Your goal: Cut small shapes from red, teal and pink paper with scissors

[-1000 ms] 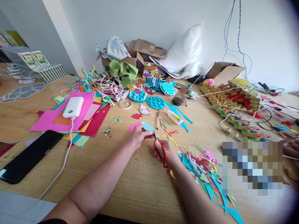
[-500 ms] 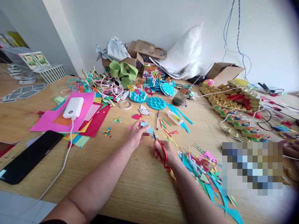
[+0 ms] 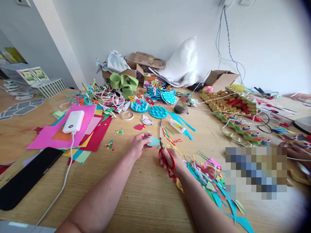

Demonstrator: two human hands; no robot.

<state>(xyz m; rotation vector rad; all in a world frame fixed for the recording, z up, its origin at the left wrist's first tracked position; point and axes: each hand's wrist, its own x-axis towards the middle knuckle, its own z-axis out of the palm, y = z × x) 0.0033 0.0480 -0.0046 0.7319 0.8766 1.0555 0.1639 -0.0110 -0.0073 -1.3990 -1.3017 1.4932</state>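
In from the table's (image 3: 136,200) near edge, the left hand (image 3: 140,144) pinches pale-blue paper (image 3: 154,141), presumably steadying it for scissors (image 3: 161,144) in the closed right hand (image 3: 177,163)

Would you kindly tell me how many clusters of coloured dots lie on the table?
2: the far cluster, left of the left hand; the near cluster, further left and nearer the camera. Others could be hidden.

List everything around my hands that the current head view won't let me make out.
Head view:
- Pale blue paper: one end hidden by the left hand.
- Red-handled scissors: handles partly covered by the right hand.
- Glue bottle: label print too small.
- Another person's hand: cut off by the right edge.
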